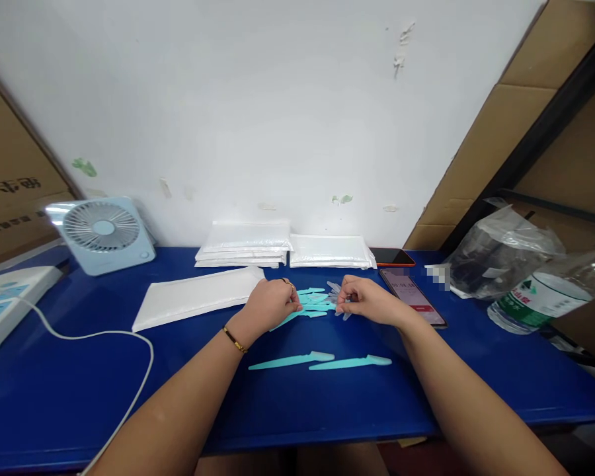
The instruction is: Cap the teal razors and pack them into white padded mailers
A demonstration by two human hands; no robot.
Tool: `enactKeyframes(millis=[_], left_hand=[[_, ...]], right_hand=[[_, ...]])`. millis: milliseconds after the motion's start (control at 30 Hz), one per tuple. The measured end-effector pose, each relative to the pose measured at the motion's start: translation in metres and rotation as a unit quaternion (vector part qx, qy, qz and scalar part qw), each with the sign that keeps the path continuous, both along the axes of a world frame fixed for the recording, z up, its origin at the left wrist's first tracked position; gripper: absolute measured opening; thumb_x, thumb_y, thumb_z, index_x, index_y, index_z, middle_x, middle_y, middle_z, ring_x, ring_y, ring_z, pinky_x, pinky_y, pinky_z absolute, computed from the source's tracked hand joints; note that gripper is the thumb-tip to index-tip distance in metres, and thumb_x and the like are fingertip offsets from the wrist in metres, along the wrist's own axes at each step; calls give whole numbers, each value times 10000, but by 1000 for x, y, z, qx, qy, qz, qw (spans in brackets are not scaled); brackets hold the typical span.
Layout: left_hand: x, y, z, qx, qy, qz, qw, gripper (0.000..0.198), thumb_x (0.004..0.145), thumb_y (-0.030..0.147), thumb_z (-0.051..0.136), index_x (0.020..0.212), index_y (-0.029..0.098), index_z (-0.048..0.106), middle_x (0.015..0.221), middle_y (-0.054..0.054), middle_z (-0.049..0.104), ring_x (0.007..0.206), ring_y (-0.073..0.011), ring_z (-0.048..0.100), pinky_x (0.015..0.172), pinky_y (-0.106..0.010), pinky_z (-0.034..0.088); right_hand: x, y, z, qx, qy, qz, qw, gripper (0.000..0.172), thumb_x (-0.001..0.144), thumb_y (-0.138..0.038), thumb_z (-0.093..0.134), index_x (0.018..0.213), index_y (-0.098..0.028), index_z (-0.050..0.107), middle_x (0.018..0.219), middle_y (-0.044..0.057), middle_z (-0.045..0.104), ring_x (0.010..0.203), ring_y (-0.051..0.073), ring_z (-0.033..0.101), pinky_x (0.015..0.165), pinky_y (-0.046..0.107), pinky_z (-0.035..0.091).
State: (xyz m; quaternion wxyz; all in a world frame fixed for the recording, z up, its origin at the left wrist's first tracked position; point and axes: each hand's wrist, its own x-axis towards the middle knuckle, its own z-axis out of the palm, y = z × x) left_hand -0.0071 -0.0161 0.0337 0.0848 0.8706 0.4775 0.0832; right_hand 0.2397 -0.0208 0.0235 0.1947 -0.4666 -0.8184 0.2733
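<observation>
A small pile of teal eyebrow razors (315,299) lies on the blue table between my hands. My left hand (274,303) is at the pile's left side, thumb and finger pinched on a razor; the fingertips partly hide it. To the right of the razors is a cluster of clear plastic caps (335,289). My right hand (367,301) pinches at this cluster with a cap at its fingertips, mostly covered. Closer to me, two teal razors, a left one (290,361) and a right one (350,363), lie side by side, blades toward the right.
White padded mailers (245,241) are stacked by the wall, with a single mailer (193,297) in front. Phones (414,297), a plastic bag (500,248) and a large bottle (535,301) stand rightward. A fan (104,231), power strip (10,304) and white cable (146,370) occupy the left.
</observation>
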Motion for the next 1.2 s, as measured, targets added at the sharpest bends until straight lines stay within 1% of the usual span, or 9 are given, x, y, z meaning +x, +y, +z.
enactKeyframes(millis=[200,333,467,567,667,767,967,1067,1200], left_hand=[[-2,7,0,-8,-3,16,1000,186,768,357,550,721,210,656,843,-1,653,723,-150,581,631,-250,352],[-6,10,1,-26,-4,39,999,192,759,376,551,716,218,649,817,8,655,710,-146,576,623,-241,351],[-3,7,1,5,-35,47,998,265,739,455,563,840,224,644,857,-9,637,762,-162,571,615,-239,354],[-2,-5,5,-13,-38,-11,999,265,728,472,571,820,238,655,850,-1,629,748,-152,566,596,-236,354],[-1,-21,10,-112,7,-97,989,248,631,467,665,757,254,669,783,22,639,678,-140,559,518,-224,333],[1,-32,12,-149,50,-111,981,137,644,368,668,688,238,666,675,30,642,602,-128,542,479,-227,308],[5,-30,5,-84,26,-77,993,111,729,240,549,713,223,657,725,12,652,651,-135,560,540,-228,348],[8,-22,5,-8,19,-60,998,160,785,249,501,749,214,653,798,-11,642,697,-148,565,607,-253,368],[11,-8,5,82,45,-8,996,178,812,241,483,748,167,632,827,-60,622,788,-191,567,704,-304,370]], right_hand=[[7,14,-3,-25,21,1,999,261,700,-411,652,705,-151,637,794,26,559,642,109,507,563,225,390],[17,21,-4,-54,36,-41,997,279,689,-406,648,751,-136,617,689,7,580,624,119,520,555,220,387],[20,20,0,-7,30,-66,997,258,717,-397,614,738,-142,647,758,27,590,682,139,540,612,244,408],[23,14,8,8,39,-52,998,232,728,-390,608,746,-164,656,797,24,570,710,141,544,638,250,420],[22,5,16,-17,38,-5,999,221,738,-390,607,763,-178,664,799,21,564,710,139,546,631,249,422],[10,-3,18,-34,9,46,998,240,749,-417,600,774,-193,682,783,15,590,687,134,536,606,246,408],[-23,-15,10,-65,-35,122,990,268,696,-449,654,802,-207,697,661,-19,602,554,93,471,490,210,340],[-24,-12,5,-57,-20,97,993,250,727,-421,629,782,-186,695,660,-11,616,550,93,488,490,207,347],[-9,5,-1,-11,7,19,1000,242,758,-384,596,776,-164,695,732,30,657,621,131,559,545,229,393]])
